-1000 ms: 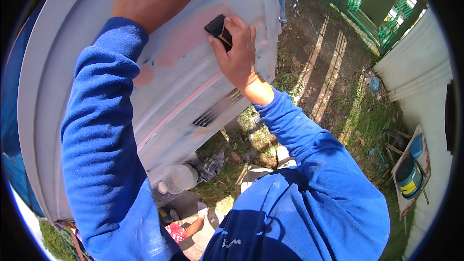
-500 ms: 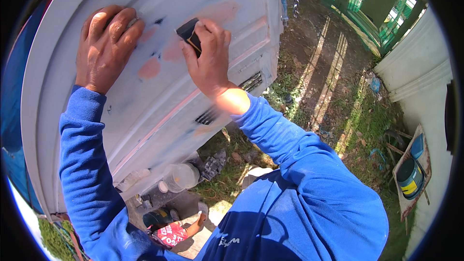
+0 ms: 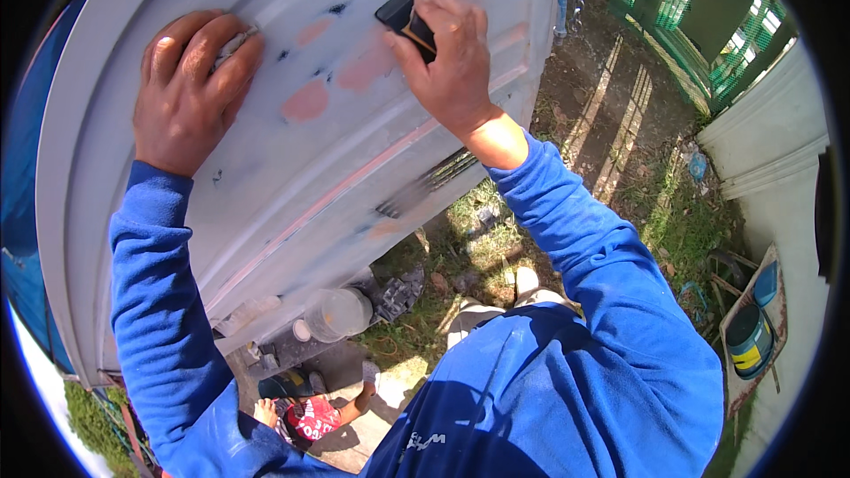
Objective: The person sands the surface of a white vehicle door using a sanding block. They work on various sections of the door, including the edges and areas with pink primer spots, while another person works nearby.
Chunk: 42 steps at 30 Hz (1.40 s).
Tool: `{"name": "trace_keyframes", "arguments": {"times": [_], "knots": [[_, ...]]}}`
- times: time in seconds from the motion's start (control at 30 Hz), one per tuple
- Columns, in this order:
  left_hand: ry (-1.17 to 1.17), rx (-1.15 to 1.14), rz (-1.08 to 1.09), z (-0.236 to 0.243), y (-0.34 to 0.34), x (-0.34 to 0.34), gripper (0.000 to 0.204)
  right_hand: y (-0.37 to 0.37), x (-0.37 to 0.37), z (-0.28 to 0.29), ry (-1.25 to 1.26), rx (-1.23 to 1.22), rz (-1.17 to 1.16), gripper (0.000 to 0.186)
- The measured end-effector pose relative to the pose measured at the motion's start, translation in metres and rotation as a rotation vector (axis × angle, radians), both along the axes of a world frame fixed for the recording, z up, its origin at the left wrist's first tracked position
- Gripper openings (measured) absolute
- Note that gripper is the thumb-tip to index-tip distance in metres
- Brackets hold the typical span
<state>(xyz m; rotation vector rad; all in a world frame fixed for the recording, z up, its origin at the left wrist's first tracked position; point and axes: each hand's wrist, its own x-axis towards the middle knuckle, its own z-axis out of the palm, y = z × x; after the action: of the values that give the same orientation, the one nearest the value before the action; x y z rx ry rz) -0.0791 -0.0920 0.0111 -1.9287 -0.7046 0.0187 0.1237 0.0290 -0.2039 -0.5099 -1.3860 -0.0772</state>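
A large light-grey moulded panel (image 3: 266,168) fills the upper left, marked with pink patches (image 3: 305,102), dark specks and dark slots. My right hand (image 3: 447,66) grips a black block (image 3: 396,9) with a tan band against the panel's upper right. My left hand (image 3: 186,93) lies on the panel at left with curled fingers round something small and whitish (image 3: 232,47) that I cannot make out, mostly hidden by them.
Below are a translucent bucket (image 3: 341,314) and a co-worker in a red top (image 3: 314,418). At right are soil and grass (image 3: 673,221), a green mesh fence (image 3: 682,18), a white wall (image 3: 770,177) and a board (image 3: 744,327) carrying a tub. A blue tarp (image 3: 35,212) borders the left.
My left hand has come down from the upper panel to the left part. My right hand moved down-left, then back up and to the right with the block.
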Motion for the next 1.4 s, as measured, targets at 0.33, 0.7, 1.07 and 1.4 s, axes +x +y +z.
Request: {"name": "trace_keyframes", "arguments": {"times": [0.33,0.7,1.07,1.4], "knots": [[-0.016,-0.005,-0.044,-0.004,0.011,0.003,0.039,-0.018,0.000,-0.003,-0.063,-0.039,0.053,0.049],[-0.015,0.008,-0.040,0.001,0.005,0.004,0.036,-0.010,0.001,-0.003,0.007,0.009,-0.103,0.057],[-0.019,0.011,-0.027,0.001,0.000,0.003,0.034,0.006,0.007,0.000,0.235,-0.190,-0.072,0.048],[-0.024,-0.002,-0.022,-0.002,0.005,0.004,0.035,-0.034,-0.027,-0.004,-0.035,-0.037,0.005,0.059]]}}
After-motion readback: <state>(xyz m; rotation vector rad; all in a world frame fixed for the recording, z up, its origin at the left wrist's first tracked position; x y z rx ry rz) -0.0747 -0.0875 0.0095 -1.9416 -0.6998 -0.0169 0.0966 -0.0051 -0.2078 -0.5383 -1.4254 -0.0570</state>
